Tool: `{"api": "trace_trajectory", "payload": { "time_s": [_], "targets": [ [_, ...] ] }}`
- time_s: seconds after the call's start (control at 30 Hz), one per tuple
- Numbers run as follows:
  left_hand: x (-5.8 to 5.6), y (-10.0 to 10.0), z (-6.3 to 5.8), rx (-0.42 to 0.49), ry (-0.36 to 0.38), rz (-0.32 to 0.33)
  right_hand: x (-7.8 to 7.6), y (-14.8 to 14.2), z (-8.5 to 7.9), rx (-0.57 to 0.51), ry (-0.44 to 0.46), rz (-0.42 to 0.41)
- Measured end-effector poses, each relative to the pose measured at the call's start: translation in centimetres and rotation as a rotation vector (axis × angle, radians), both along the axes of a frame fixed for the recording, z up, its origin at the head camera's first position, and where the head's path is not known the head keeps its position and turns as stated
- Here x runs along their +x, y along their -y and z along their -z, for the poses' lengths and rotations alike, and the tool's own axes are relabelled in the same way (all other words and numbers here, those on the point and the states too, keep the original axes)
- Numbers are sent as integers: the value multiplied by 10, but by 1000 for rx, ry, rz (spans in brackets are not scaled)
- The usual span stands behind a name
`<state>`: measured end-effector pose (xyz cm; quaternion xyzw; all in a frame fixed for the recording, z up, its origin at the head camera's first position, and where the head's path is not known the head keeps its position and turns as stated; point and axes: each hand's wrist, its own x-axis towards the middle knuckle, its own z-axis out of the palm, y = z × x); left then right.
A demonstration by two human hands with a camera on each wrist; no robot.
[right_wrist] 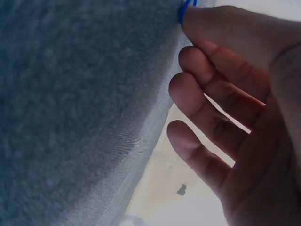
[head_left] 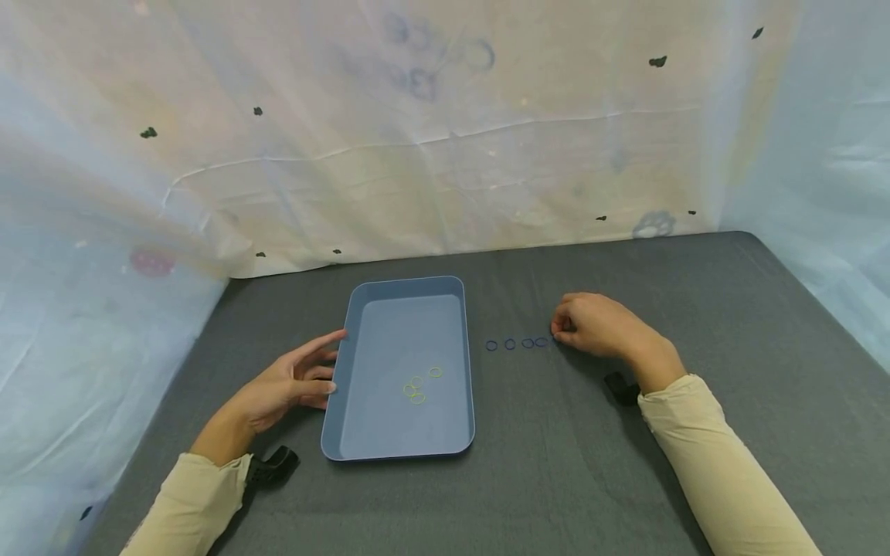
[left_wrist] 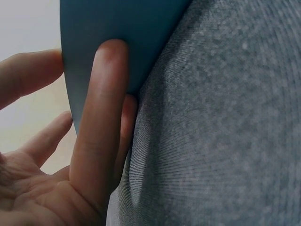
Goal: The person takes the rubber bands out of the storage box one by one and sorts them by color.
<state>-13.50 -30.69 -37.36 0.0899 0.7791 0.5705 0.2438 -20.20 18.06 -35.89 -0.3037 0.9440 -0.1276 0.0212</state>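
A blue-grey tray (head_left: 370,363) lies on the dark cloth, with several small yellow rubber bands (head_left: 417,399) in its lower half. My left hand (head_left: 283,384) touches the tray's left side with its fingers spread and fairly straight; in the left wrist view, fingertips press the tray's outer wall (left_wrist: 146,33). To the right of the tray, several blue rubber bands (head_left: 510,344) lie in a row. At the row's right end my right hand (head_left: 601,324) pinches another blue rubber band (right_wrist: 187,10) by thumb and fingertip, low over the cloth. That band is mostly hidden in the head view.
The grey cloth-covered table (head_left: 556,463) stretches around the tray and both arms. A pale patterned curtain (head_left: 445,154) rises behind the table and along its sides. Black straps (head_left: 274,467) sit at both wrists.
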Motion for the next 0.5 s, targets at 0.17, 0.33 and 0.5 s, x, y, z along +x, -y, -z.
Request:
{"api": "trace_trajectory", "payload": {
  "time_s": [0.17,0.33,0.5],
  "targets": [
    [0,1,1,4,-2,6,0,0,0,3,-15,-4],
    [-1,1,1,3,-6,10,0,0,-1,5,-20,-5],
    [-1,1,0,-2,-3,5,0,0,-1,5,-12,4]
  ]
}}
